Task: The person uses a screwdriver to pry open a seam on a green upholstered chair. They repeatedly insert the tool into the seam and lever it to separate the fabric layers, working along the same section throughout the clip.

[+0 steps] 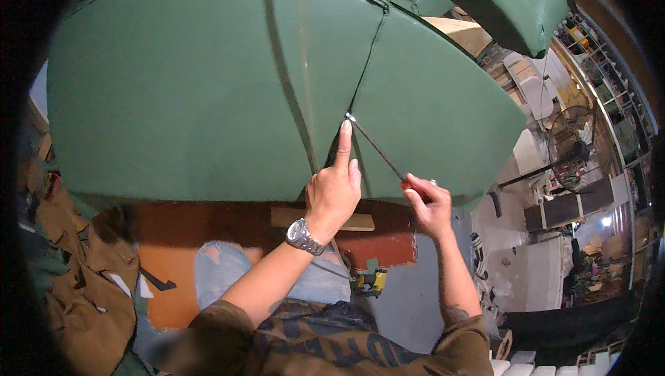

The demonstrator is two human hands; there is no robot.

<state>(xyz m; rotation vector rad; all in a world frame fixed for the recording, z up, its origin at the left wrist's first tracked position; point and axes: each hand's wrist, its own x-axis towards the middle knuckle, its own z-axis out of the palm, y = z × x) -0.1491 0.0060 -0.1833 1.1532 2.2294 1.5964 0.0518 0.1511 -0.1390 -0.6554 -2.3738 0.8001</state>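
Observation:
A large green upholstered piece point(173, 92) fills the view ahead of me, with a dark seam running down its front. A small shiny metal piece point(350, 117) sits where the seam parts into a dark gap. My left hand point(334, 189) touches the cover just below that piece with its stretched index finger; its other fingers are partly curled, and I see nothing held. A watch point(301, 234) is on the left wrist. My right hand point(431, 204) is closed round the red handle of a screwdriver point(377, 149), whose thin shaft slants up to the metal piece.
A pale cord point(302, 50) hangs in front of the cover. Below lie a wooden strip point(359, 222) and a yellow-and-black tool point(373, 282). Brown cloth point(90, 265) is heaped at the left. A black fan point(578, 151) and cluttered shelves point(609, 92) stand right.

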